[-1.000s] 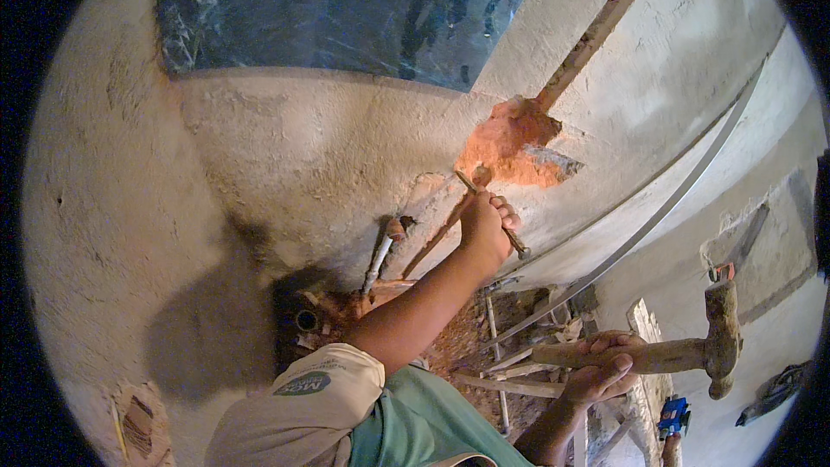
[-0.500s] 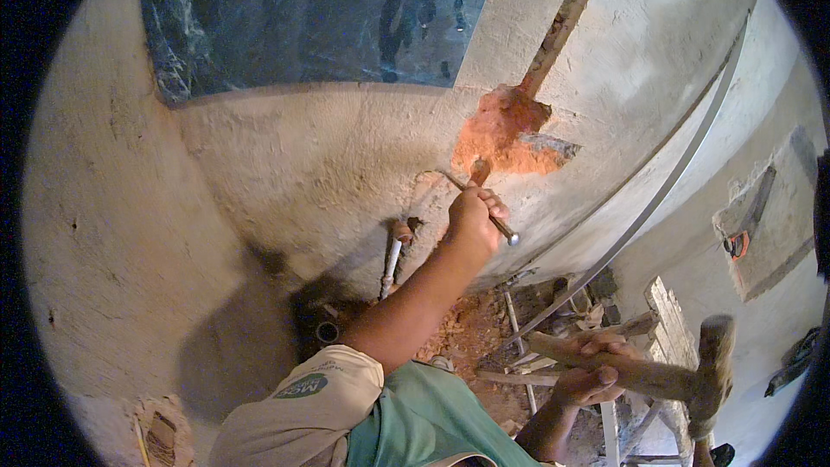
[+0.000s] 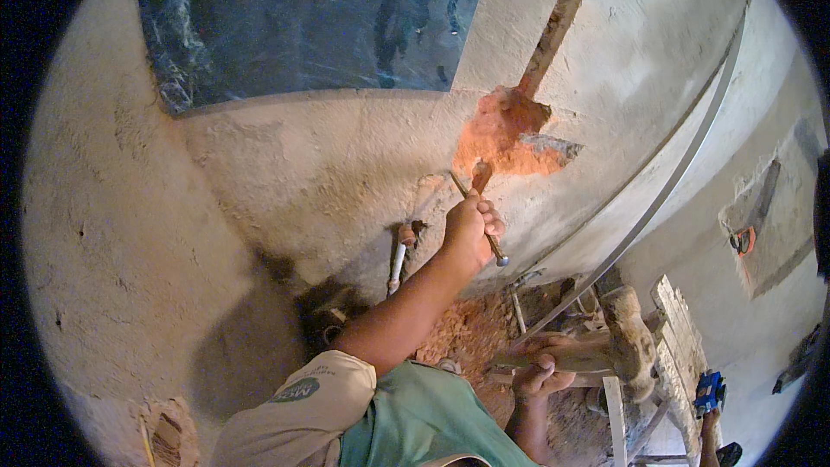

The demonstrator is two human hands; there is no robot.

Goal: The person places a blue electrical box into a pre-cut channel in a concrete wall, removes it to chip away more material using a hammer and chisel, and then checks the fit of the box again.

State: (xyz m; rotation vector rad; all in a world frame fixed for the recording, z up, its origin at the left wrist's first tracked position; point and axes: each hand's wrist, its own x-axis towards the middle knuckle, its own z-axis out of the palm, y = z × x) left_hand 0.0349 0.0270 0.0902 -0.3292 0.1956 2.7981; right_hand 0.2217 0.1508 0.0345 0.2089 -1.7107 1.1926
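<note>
Left hand (image 3: 471, 229) grip closed around thin steel chisel (image 3: 478, 218); long axis 11-to-5 o'clock, tip toward orange broken-plaster patch (image 3: 501, 134). Right hand (image 3: 540, 372) grip clenched on wooden-handled hammer (image 3: 627, 350), at 5 o'clock

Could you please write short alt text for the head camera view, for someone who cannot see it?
A person's left hand holds a chisel against a plastered wall beside a broken-out orange brick patch, while the right hand grips a hammer lower down. Rubble lies below.
</note>
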